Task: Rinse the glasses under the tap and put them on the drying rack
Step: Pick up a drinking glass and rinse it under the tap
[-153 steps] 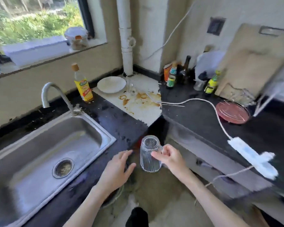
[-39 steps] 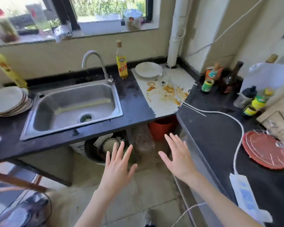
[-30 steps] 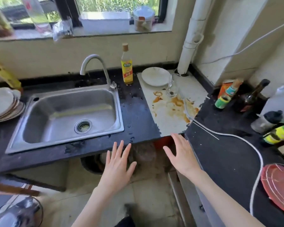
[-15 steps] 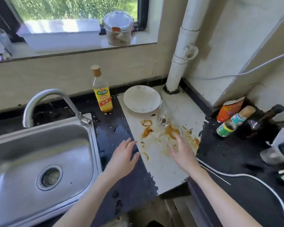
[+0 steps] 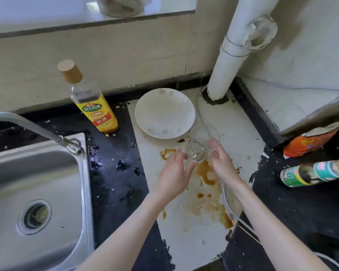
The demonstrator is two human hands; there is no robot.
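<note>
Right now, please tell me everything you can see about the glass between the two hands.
The glass is clear and appears to tilt, its rim away from the camera. It is on or just above the white counter, in front of the plate and beside brown stains. The left hand and right hand touch its sides. Its contents are unclear.

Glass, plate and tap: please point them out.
glass (image 5: 196, 151), head view, on its base.
plate (image 5: 164, 112), head view, on its middle.
tap (image 5: 37, 130), head view, on its spout.
</note>
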